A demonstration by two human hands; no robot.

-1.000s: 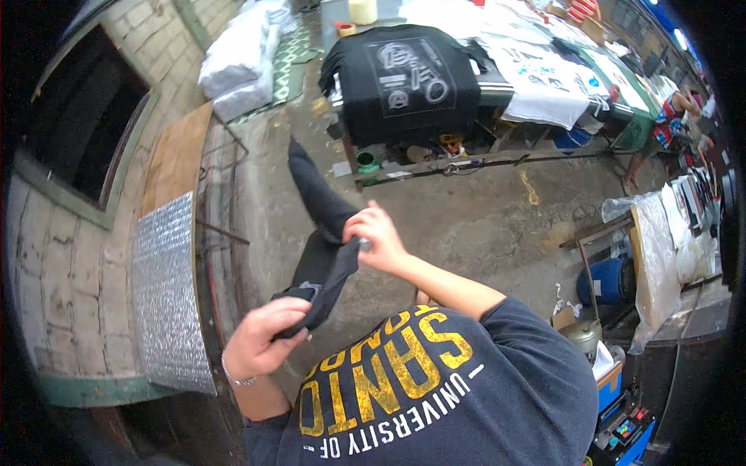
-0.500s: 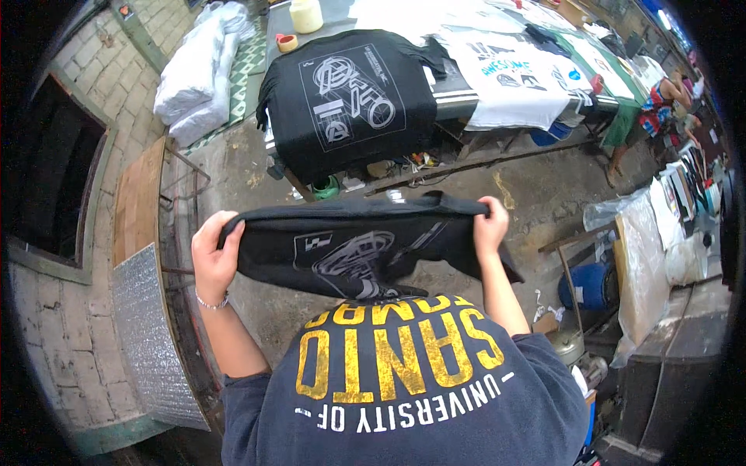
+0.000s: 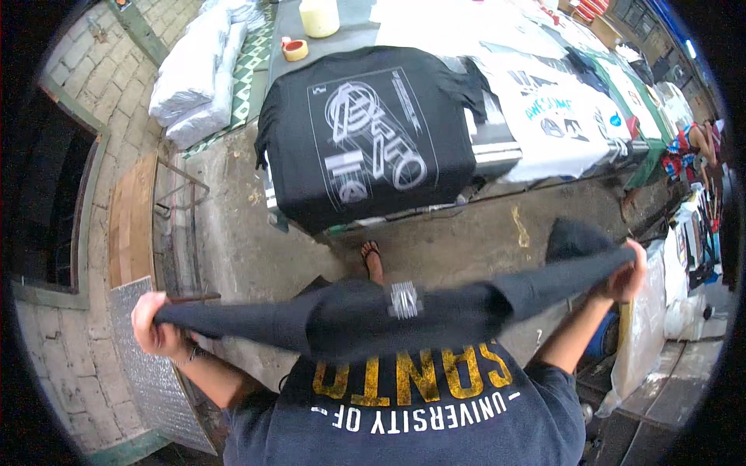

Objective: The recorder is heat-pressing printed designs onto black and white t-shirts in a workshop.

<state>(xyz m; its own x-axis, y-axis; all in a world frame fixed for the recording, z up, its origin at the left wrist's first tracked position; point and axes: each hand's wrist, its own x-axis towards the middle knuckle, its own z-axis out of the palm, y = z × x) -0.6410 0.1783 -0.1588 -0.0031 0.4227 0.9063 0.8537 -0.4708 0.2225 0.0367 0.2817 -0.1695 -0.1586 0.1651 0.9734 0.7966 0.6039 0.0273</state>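
A black T-shirt hangs stretched sideways in front of my chest, somewhat blurred. My left hand grips one end of it, fingers curled round the cloth. At the other end my right hand is closed on the fabric, with a loose dark fold hanging beyond it. A small white neck label shows at the middle of the collar. Ahead, another black T-shirt with a grey printed design lies spread over the near end of the table, apart from my hands.
A pale yellow tub and a tape roll stand on the table. To the right lies a white printed T-shirt. White wrapped bundles are stacked left. Another person is at far right. A silvery panel stands near my left arm.
My hands have spread wider apart, pulling the T-shirt taut between them. Its printed face has turned out of sight and the neck label shows. My view has moved closer to the table.
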